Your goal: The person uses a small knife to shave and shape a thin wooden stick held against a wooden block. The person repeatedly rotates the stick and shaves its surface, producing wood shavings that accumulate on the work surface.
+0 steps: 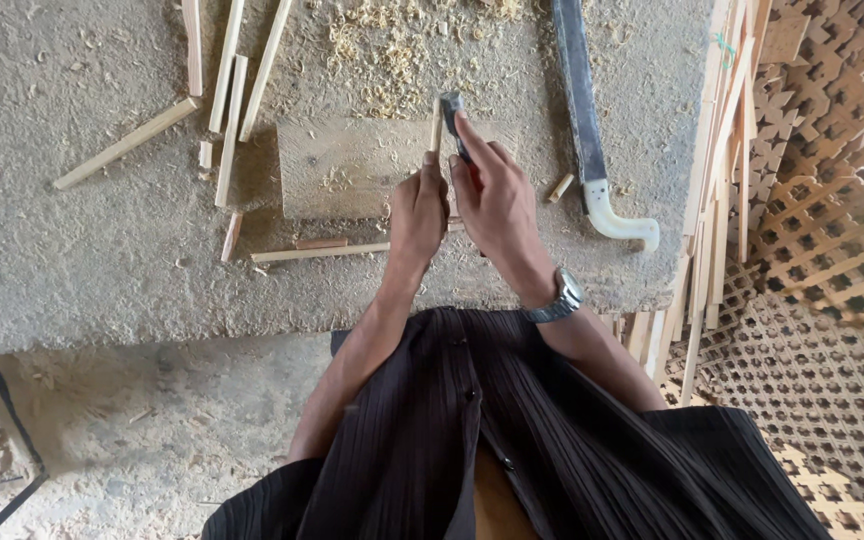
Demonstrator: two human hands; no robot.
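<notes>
Here, left hand (418, 205) gripping thin wooden stick (436, 125) upright, pointing away, right hand (492, 190) clasping dark blade (451, 110) alongside.

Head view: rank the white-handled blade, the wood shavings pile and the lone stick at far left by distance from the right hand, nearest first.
1. White-handled blade: just right of the right hand.
2. Wood shavings pile: above the hand, at the slab's top edge.
3. Lone stick: far left, lying at a slant on the slab.

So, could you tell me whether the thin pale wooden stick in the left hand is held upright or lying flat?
Upright: the thin pale wooden stick stands on the flat wooden board.
</notes>
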